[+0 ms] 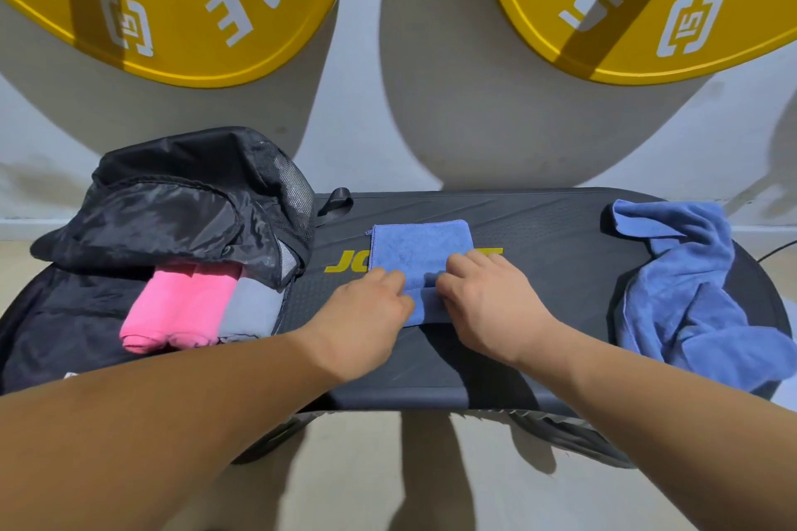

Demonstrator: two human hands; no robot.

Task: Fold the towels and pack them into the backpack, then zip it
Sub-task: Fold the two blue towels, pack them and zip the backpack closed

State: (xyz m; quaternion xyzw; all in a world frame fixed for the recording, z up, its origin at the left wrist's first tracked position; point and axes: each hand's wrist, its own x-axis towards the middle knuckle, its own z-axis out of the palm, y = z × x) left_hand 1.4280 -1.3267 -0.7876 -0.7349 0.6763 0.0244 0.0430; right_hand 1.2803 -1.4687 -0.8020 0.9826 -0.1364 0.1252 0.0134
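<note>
A small blue towel (420, 252) lies folded on the dark step platform (539, 263), its near edge rolled up. My left hand (366, 315) and my right hand (487, 297) both grip that rolled near edge, fingers curled on it. At the left the black backpack (172, 207) lies open, its flap thrown back. Inside it sit two rolled pink towels (172, 306) and a grey towel (250, 306) side by side. A second blue towel (690, 285) lies crumpled at the platform's right end.
The platform stands against a pale wall (409, 78) with two large yellow discs (172, 0) above. A black strap loop (338, 198) pokes out beside the backpack. Pale floor (388, 479) lies below the platform's near edge.
</note>
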